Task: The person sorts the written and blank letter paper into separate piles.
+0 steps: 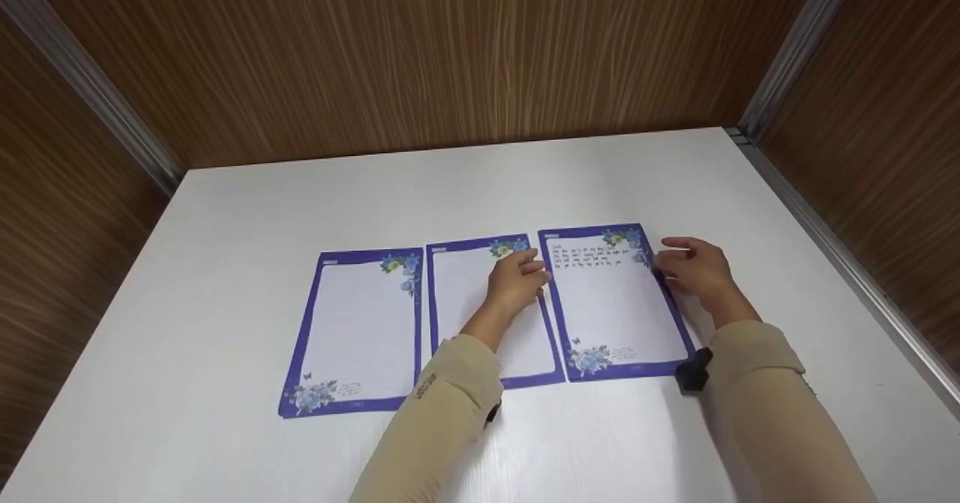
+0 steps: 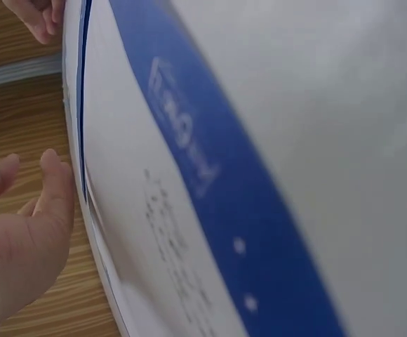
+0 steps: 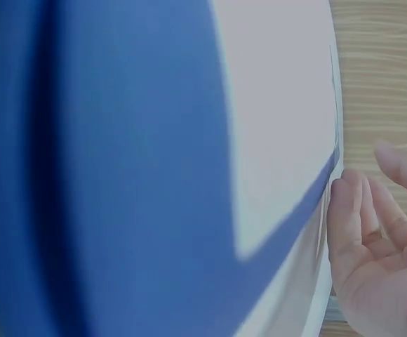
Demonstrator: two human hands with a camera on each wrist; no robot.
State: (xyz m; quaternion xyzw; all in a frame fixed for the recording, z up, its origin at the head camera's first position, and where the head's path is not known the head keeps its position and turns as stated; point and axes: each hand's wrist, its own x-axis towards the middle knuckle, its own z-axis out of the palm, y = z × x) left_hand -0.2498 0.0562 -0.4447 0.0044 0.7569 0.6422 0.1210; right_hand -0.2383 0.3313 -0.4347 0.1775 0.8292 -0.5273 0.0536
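Note:
Three purple-bordered sheets of letter paper with blue flower prints lie side by side on the white table. Several lines of handwriting run across the top of the right sheet (image 1: 619, 312). My left hand (image 1: 516, 284) hovers over the right part of the middle sheet (image 1: 465, 293), fingertips at the left edge of the right sheet. In the left wrist view its thumb and fingers (image 2: 55, 186) are apart, with nothing between them. At the right sheet's other side, my right hand (image 1: 697, 270) has its fingertips by the edge, thumb spread away. The left sheet (image 1: 365, 330) has a blank writing area.
The white table (image 1: 225, 218) extends around the sheets. Wood-grain panels (image 1: 465, 61) stand behind it and at both sides, with metal strips (image 1: 802, 46) at the corners. A small black device (image 1: 694, 372) sits at my right wrist, over the right sheet's lower corner.

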